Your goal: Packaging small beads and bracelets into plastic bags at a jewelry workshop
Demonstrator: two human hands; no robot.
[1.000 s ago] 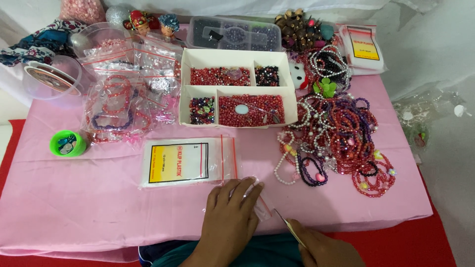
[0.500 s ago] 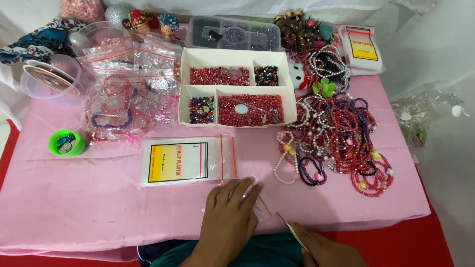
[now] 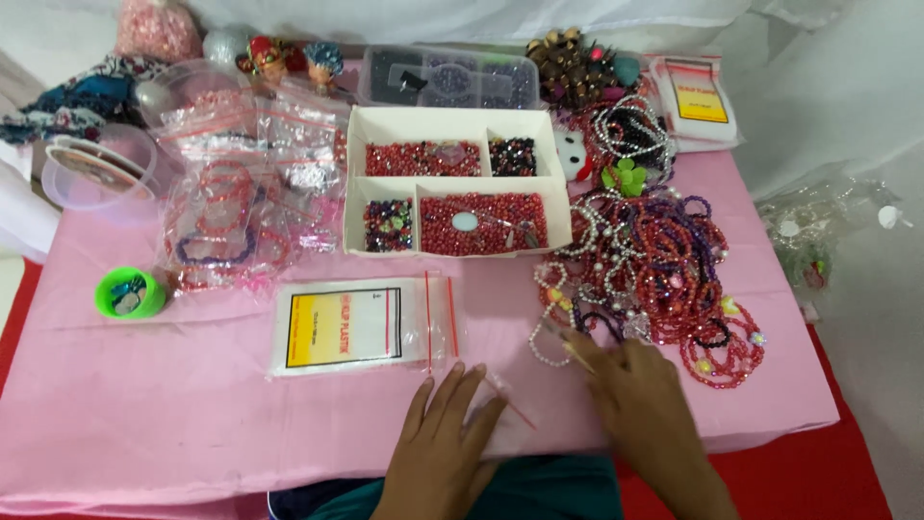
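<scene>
My left hand [image 3: 445, 445] lies flat, palm down, fingers spread, on a clear bag [image 3: 496, 409] with a red zip strip at the near edge of the worktop [image 3: 144, 414]; its grip is released, pressing rather than grasping. My right hand [image 3: 647, 409] reaches forward to the near edge of the bracelet pile [image 3: 664, 265], fingertips touching the beads; it is blurred. A thin stick [image 3: 568, 344] shows at its fingertips and appears pinched between them, so I record this grip as clenched on the stick, with some doubt from the blur. The pile, mostly red and pink beads with white pearl strands, lies on the right side of the pink cloth, just right of the white tray [image 3: 452, 125]. The tray has four compartments: red beads in the two larger ones, dark beads upper right, mixed beads lower left. A pack of bags [image 3: 361, 323] with a yellow label lies just beyond my left hand, apart from it. Left of the tray are clear bags holding bracelets [image 3: 241, 217]; a green cup [image 3: 130, 293] stands near the left edge; a clear tub [image 3: 91, 173] sits beyond it.
</scene>
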